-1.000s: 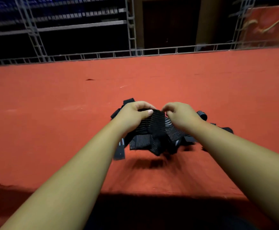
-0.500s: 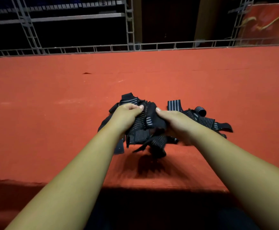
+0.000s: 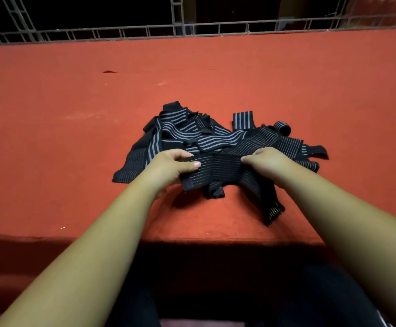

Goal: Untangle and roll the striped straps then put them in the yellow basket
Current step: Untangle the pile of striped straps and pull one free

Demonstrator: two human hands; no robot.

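Note:
A tangled heap of black straps with grey stripes [image 3: 206, 135] lies on the red surface [image 3: 74, 138] in front of me. My left hand [image 3: 171, 165] grips the near strap [image 3: 218, 171] at its left, thumb on top. My right hand [image 3: 266, 161] pinches the same strap at its right. The strap spans flat between both hands, just above the surface, and its loose ends hang down toward me. One small rolled strap [image 3: 283, 127] sits at the heap's far right. No yellow basket is in view.
The red surface ends in a front edge [image 3: 192, 239] close to my body, with dark shadow below. A grey metal rail [image 3: 192, 29] runs along the far edge, with dark shelving behind it.
The bundle I held up has come down toward the surface and spread wider. My hands have moved apart, stretching one strap between them. The view has tilted downward.

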